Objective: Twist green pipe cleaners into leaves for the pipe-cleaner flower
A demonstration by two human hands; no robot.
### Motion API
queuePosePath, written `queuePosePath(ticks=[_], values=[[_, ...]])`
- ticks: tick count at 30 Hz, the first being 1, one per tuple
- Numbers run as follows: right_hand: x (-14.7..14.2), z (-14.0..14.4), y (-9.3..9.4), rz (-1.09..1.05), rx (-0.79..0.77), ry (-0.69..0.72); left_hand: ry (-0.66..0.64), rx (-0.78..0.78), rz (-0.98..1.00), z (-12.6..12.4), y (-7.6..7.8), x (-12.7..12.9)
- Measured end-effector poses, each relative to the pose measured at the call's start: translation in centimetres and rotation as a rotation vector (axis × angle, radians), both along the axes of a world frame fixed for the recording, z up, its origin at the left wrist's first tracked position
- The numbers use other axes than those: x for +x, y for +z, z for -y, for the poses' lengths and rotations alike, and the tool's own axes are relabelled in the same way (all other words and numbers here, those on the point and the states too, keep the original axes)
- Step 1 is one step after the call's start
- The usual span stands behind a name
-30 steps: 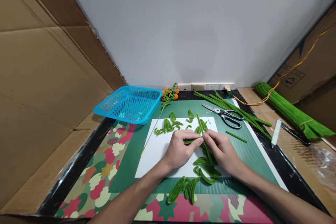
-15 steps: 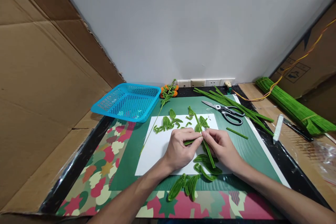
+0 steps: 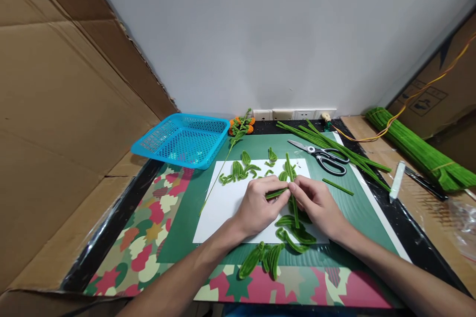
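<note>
My left hand (image 3: pixel 260 204) and my right hand (image 3: pixel 315 204) meet over the white sheet (image 3: pixel 223 205), both pinching one green pipe cleaner (image 3: pixel 292 184) at a bend. One end runs up past the fingertips, the other down between the hands. Folded green pipe-cleaner leaves (image 3: pixel 241 171) lie on the sheet's far edge. More leaves (image 3: pixel 295 237) lie under my right wrist and a cluster (image 3: pixel 262 260) near the front edge.
A blue mesh basket (image 3: pixel 184 138) stands at the back left. Scissors (image 3: pixel 323 157) lie on loose green pipe cleaners (image 3: pixel 345 156) at the back right; a short piece (image 3: pixel 337 186) lies nearby. A bundle (image 3: pixel 420 156), a white marker (image 3: pixel 396 181) and an orange-flowered stem (image 3: pixel 238 133) are also here. Cardboard walls flank both sides.
The long end of the pipe cleaner has swung from leaning left to nearly upright in my fingers. The hands stay in place; the view has shifted slightly.
</note>
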State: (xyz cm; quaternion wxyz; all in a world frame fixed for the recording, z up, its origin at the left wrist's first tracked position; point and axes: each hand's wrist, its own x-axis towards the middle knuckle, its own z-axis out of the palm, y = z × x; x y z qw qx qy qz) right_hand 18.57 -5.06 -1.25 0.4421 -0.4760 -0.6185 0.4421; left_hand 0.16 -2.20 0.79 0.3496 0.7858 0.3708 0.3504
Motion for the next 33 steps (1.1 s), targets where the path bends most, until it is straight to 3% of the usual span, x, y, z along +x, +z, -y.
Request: queuePosePath(ticks=[11, 17, 23, 33], values=[[1.1, -0.8, 0.2, -0.119, 0.022, -0.088, 0.015, -0.529, 0.318, -0.8, 0.0, 0.1], [1.0, -0.4, 0.4, -0.136, -0.022, -0.004, 0.020, -0.591, 0.349, -0.7, -0.2, 0.3], [0.6, -0.6, 0.3, -0.132, -0.066, -0.004, -0.008, -0.601, 0.363, -0.7, -0.1, 0.4], [1.7, -0.9, 0.3, -0.139, 0.075, -0.146, -0.046, -0.823, 0.389, -0.8, -0.7, 0.3]])
